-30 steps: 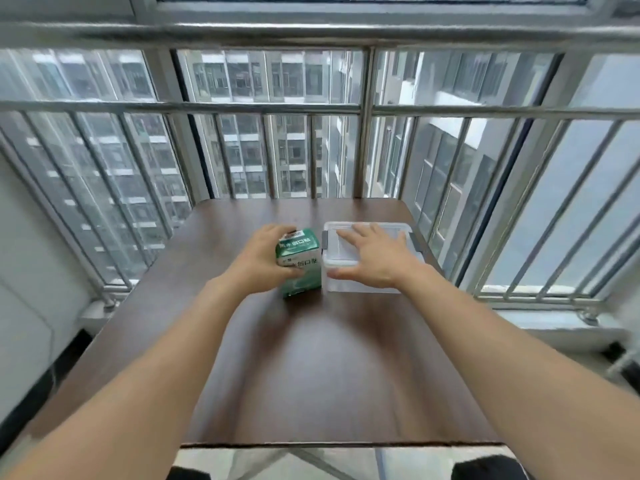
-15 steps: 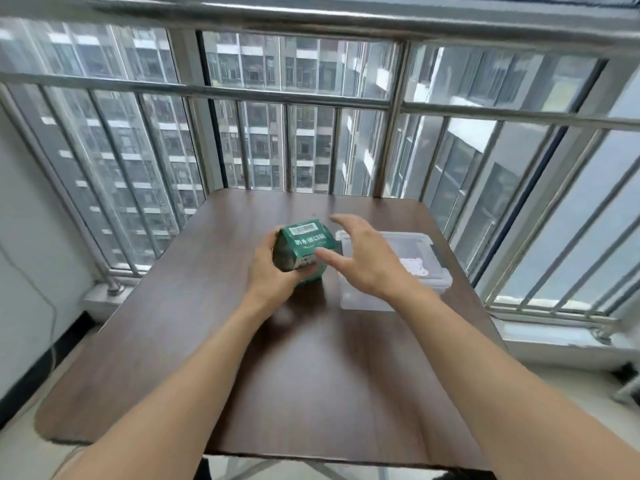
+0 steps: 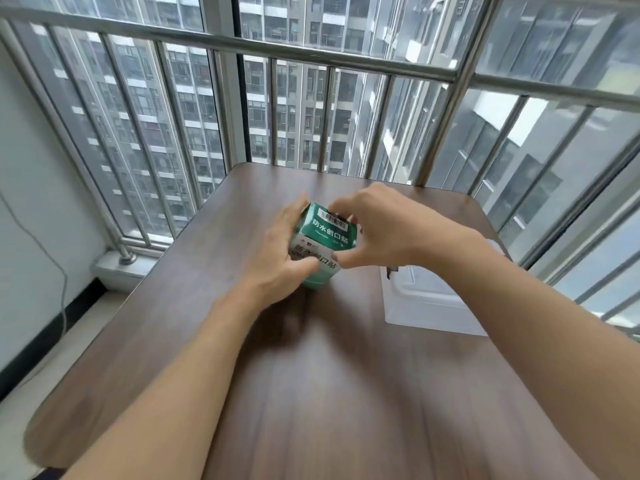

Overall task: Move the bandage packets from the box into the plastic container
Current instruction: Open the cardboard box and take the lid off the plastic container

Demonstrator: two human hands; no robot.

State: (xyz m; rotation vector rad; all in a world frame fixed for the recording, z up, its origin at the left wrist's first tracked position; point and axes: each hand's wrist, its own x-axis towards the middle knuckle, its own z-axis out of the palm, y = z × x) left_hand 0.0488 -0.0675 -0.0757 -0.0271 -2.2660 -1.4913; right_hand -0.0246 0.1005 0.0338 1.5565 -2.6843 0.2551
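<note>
Right now my left hand (image 3: 280, 251) is wrapped around the left side of the small green and white cardboard bandage box (image 3: 323, 245), fingers curled onto its near face and thumb pressed across the printed white panel, so that hand is closed on the box. The box is tilted, 1 corner pointing down toward the dark brown wood-grain bench (image 3: 311, 393); whether that corner touches the surface I cannot tell. My right hand (image 3: 388, 233) comes in from the right with fingers arched over the top edge by the barcode label and the thumb against the lower right corner, half-curled and pinching the box between fingertips and thumb. Both hands grip the same box, which looks closed; no bandage packets are visible.

Off to the right, the clear plastic container (image 3: 426, 299) sits flat on the bench, near its right edge, well apart from the box and partly hidden behind my right forearm. Its lid looks to be on.

Beyond the far edge of the bench, a steel window railing (image 3: 329, 60) with vertical bars runs across the view, with high-rise blocks behind it.
</note>
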